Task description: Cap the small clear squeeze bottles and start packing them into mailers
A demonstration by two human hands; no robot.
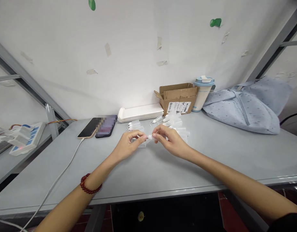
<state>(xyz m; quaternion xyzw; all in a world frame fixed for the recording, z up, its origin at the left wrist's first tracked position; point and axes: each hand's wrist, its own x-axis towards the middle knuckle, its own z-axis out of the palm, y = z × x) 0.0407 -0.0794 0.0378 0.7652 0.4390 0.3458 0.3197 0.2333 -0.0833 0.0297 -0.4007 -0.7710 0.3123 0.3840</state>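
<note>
Over the middle of the table my left hand (129, 144) and my right hand (171, 140) meet, fingers closed in a pinch. Between their fingertips is a small white plastic cap (150, 137), gripped from both sides; its finer details are too small to tell. A clear plastic piece (143, 144) shows just below my left fingertips. Behind my left hand lie several small translucent bottles (134, 124) with white tops. Past my right hand lies a looser pile of similar translucent bottles (173, 120), partly hidden by that hand.
Two phones (89, 129) lie at the left, one with a white cable (66, 169) running off the front edge. A white stack (141, 112), an open cardboard box (178, 98), a lidded cup (202, 95) and a blue cloth bag (245, 108) line the wall. A power strip (29, 138) sits far left.
</note>
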